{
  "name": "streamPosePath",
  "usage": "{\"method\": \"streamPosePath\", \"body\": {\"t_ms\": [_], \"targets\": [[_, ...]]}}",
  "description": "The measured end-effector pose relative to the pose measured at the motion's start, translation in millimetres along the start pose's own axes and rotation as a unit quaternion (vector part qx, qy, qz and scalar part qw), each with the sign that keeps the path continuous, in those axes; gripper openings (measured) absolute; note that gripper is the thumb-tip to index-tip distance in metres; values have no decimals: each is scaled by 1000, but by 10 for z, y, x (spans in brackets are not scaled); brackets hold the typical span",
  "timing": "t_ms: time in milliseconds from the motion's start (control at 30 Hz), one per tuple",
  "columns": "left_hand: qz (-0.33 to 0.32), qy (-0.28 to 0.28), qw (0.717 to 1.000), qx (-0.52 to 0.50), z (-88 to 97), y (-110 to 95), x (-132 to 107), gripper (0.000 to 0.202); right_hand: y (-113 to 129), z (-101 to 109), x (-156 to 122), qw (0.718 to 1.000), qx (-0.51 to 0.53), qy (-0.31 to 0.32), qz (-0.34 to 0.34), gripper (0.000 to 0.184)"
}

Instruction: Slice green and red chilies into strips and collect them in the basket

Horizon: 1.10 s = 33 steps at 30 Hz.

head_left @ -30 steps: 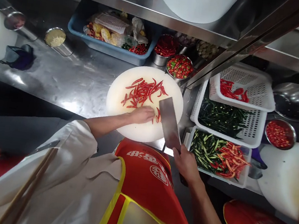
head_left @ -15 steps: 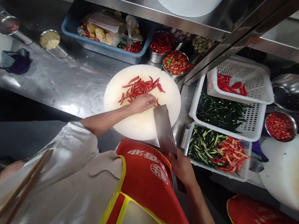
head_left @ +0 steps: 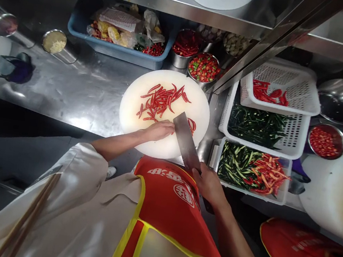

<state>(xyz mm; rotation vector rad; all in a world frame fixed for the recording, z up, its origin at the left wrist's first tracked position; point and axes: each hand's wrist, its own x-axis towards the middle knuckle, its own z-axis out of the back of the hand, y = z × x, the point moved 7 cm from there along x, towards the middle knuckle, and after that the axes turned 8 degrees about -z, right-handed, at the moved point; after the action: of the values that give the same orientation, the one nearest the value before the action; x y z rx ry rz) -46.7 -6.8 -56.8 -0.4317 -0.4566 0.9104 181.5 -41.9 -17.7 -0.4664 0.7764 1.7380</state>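
A round white cutting board (head_left: 129,114) carries a pile of red chili peppers (head_left: 162,101). On the board's near part, my left hand (head_left: 159,130) has its fingers curled and pressed down on a red chili, of which only a bit of red shows at the fingertips. My right hand (head_left: 211,186) grips the handle of a cleaver (head_left: 185,139). The cleaver's blade lies across the board, its tip just right of my left fingertips. Red chili pieces (head_left: 192,126) lie on the board to the right of the blade.
Behind the board stand a blue tub (head_left: 121,53) of bagged food and a metal container of chopped peppers (head_left: 203,67). White baskets (head_left: 301,134) and a tray of sliced peppers (head_left: 255,168) are at the right. A co-worker's red apron (head_left: 297,256) shows at lower right.
My left hand has moved from the chili pile toward the board's near edge, beside the blade. The cleaver has shifted slightly up and left. The forearm at far left has left view.
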Motion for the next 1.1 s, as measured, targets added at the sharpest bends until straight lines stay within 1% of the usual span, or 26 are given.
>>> {"method": "streamPosePath", "body": {"t_ms": [67,233,400,633,833,967,1100], "targets": [[-2,11,1000,0,2,7,9,31,2,19,-16,1000,4,1,5,22],[9,11,1000,8,-42,35,2,30,-30,36,-69,1000,22,16,9,21],[3,22,1000,18,-79,41,5,31,-30,39,-88,1000,0,29,6,20],[9,31,999,19,-43,-4,45,33,36,136,-145,998,-50,27,6,18],[9,29,999,26,-7,-35,77,33,33,197,-185,998,-62,28,10,18],[10,32,999,30,-30,-13,78,32,29,110,-121,997,-67,36,2,18],[11,43,998,35,-105,-1,36,31,97,-61,79,998,-53,34,-5,22]]}}
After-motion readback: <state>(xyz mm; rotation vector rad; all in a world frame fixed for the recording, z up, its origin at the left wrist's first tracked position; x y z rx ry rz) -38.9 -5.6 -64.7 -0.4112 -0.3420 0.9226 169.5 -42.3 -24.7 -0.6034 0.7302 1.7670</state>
